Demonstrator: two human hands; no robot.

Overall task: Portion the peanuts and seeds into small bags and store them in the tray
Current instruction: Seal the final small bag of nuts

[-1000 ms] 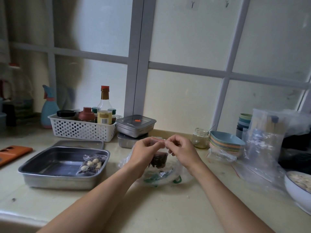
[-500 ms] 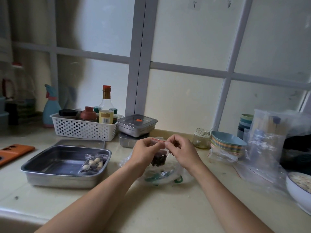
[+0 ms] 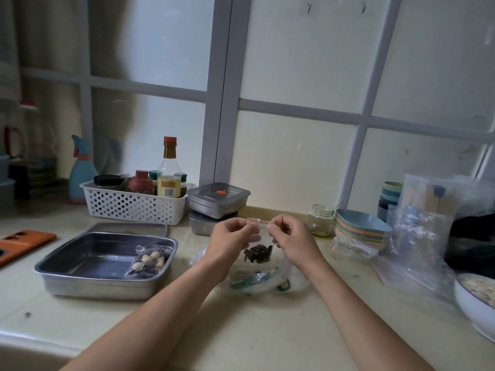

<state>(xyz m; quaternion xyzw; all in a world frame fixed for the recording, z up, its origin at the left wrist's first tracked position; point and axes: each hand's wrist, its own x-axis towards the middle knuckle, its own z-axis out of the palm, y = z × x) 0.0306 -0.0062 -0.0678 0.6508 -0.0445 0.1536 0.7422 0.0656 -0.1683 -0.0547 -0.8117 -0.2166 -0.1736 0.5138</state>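
seeds (image 3: 257, 253) in pinched small bag (image 3: 258, 238)

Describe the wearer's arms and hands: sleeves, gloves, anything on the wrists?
Both forearms are bare right to the bottom edge of the frame, with no sleeves in view. The left hand and right hand are ungloved. No watch, bracelet or ring shows on either one, and there is no tape, marker or cable.

Home kitchen: sauce bottles in white basket (image 3: 128, 206), steel food boxes (image 3: 218, 199), stacked plates (image 3: 361, 232) etc. on tabletop (image 3: 267, 330).
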